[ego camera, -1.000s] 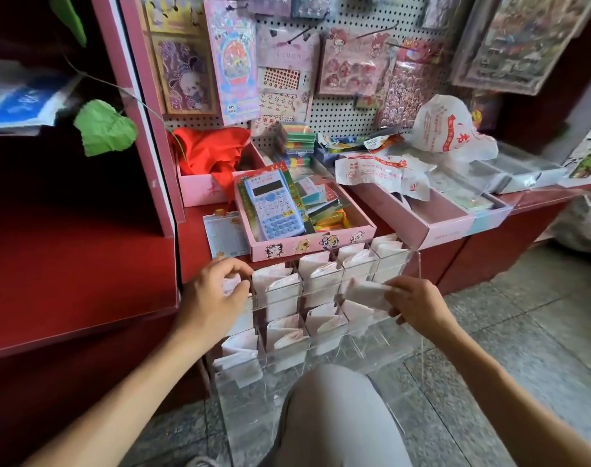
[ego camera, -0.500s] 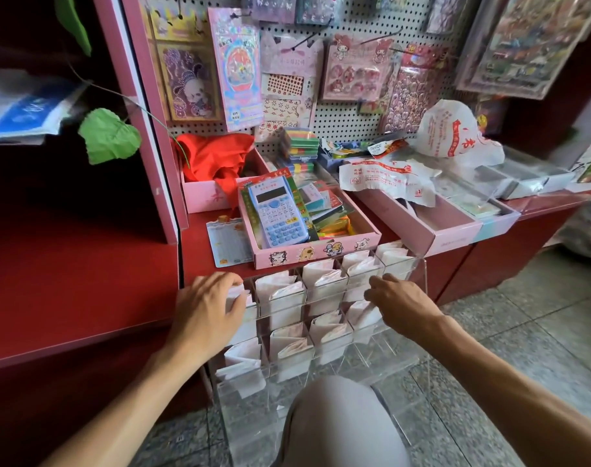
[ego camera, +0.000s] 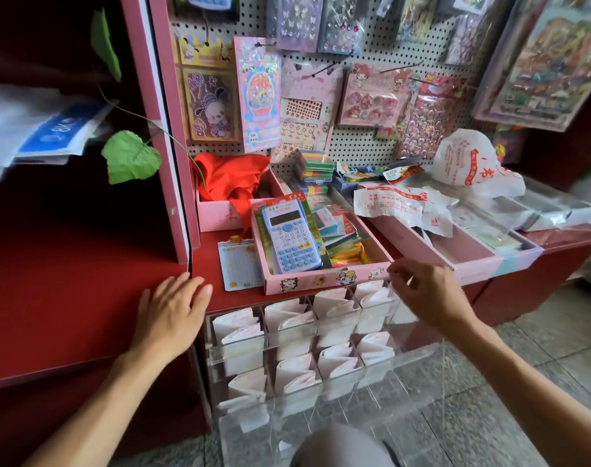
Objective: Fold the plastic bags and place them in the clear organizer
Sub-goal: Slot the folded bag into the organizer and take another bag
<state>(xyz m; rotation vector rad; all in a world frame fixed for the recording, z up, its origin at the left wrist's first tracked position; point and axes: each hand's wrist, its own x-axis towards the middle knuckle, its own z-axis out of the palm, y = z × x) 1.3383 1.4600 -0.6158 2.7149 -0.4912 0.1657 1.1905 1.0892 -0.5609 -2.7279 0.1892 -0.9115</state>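
My empty, loosely curled right hand [ego camera: 429, 291] (nearer than my flat left hand [ego camera: 172, 315]) sits near-left of the unfolded bags [ego camera: 402, 205], beyond the organizer [ego camera: 324, 348].

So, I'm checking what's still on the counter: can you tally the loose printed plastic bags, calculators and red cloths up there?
Loose printed plastic bags: 2 (puffed, flat)
Calculator: 1
Red cloth: 1
Total: 4
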